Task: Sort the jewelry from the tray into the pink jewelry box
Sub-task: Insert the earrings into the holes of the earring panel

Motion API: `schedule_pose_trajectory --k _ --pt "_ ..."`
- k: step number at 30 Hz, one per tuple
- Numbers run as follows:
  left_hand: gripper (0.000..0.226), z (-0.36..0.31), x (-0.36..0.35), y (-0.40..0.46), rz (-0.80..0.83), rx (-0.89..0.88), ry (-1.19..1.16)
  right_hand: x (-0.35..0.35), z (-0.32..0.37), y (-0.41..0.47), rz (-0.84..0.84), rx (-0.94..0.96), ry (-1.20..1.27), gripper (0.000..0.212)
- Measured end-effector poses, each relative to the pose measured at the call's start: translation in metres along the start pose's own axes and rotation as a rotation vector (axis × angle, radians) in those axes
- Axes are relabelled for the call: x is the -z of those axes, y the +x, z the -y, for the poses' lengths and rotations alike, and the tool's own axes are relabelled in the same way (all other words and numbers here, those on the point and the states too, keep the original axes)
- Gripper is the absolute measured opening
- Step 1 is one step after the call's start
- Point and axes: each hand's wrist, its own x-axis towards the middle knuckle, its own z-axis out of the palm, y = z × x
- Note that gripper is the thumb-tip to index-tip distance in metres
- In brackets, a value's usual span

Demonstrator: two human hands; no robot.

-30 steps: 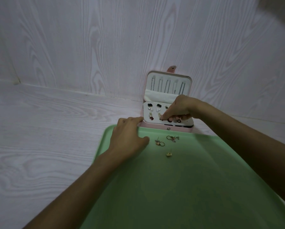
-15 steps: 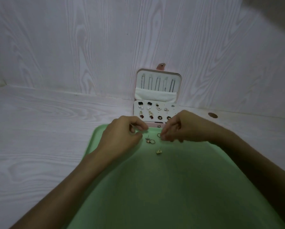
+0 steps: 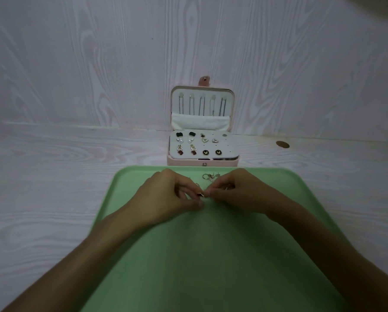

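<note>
The pink jewelry box [image 3: 231, 162] stands open against the wall, its white panel carrying several earrings and its lid holding several chains. In front of it lies the green tray [image 3: 211, 255]. Over the tray's far part my left hand [image 3: 168, 197] and my right hand [image 3: 235, 191] meet, fingers curled, pinching a small gold earring [image 3: 200, 194] between their fingertips. More small gold earrings [image 3: 208, 177] lie on the tray just beyond my hands; others may be hidden under my fingers.
A white wood-grain surface runs under the tray and box, with a matching wall right behind the box. A small brown round spot [image 3: 282, 144] sits on the surface to the right of the box.
My right hand left the box panel and came down to the tray. Both hands then closed together on the small earring that lay loose on the tray. The view shifted right.
</note>
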Motion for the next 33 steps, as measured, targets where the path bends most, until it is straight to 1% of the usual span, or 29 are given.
schedule_pose_trajectory --k 2,3,5,7,8,10,12,14,17,20,22,24,27,29,31,33 --pt "0.012 0.0 -0.001 0.0 -0.043 0.01 -0.007 0.001 0.001 -0.002 -0.022 -0.056 0.113 0.013" --pt "0.011 -0.001 -0.001 0.0 -0.041 0.018 -0.053 0.002 0.002 -0.004 -0.024 -0.083 0.158 0.015" --pt "0.008 -0.003 0.001 0.0 -0.005 0.023 -0.209 0.004 0.003 -0.005 -0.011 -0.133 0.327 0.025" --pt "0.01 -0.005 0.004 0.001 0.014 0.031 -0.341 0.007 0.003 -0.005 -0.001 -0.162 0.521 0.028" --pt "0.011 -0.004 0.005 0.002 0.016 0.036 -0.382 0.008 0.003 -0.006 -0.007 -0.152 0.554 0.027" --pt "0.014 -0.003 0.006 0.004 0.016 0.043 -0.431 0.006 0.002 -0.006 -0.045 -0.098 0.524 0.025" --pt "0.015 -0.005 0.007 0.005 0.009 0.067 -0.504 0.001 0.005 -0.007 -0.102 -0.044 0.5 0.021" --pt "0.016 -0.009 0.013 0.01 -0.009 0.084 -0.527 0.0 0.008 -0.006 -0.175 -0.004 0.522 0.016" --pt "0.016 -0.015 0.024 0.021 -0.015 0.045 -0.453 0.006 0.014 -0.001 -0.255 0.038 0.551 0.008" --pt "0.017 -0.022 0.027 0.033 0.019 -0.032 -0.429 0.016 0.017 0.01 -0.311 0.038 0.617 0.01" --pt "0.014 -0.022 0.024 0.042 -0.033 -0.065 -0.394 0.022 0.018 0.018 -0.296 0.031 0.601 0.015" --pt "0.012 -0.021 0.023 0.056 -0.127 -0.088 -0.244 0.029 0.018 0.025 -0.263 0.035 0.551 0.017" --pt "0.012 -0.019 0.021 0.072 -0.189 -0.102 -0.038 0.035 0.015 0.036 -0.283 0.047 0.494 0.015" --pt "0.012 -0.022 0.021 0.078 -0.22 -0.109 0.056 0.036 0.016 0.045 -0.291 0.059 0.46 0.014" --pt "0.01 -0.023 0.026 0.083 -0.228 -0.113 0.077 0.043 0.016 0.055 -0.251 0.042 0.434 0.016" --pt "0.015 -0.016 0.039 0.089 -0.254 -0.075 0.086 0.059 0.014 0.069 -0.229 -0.026 0.381 0.017"
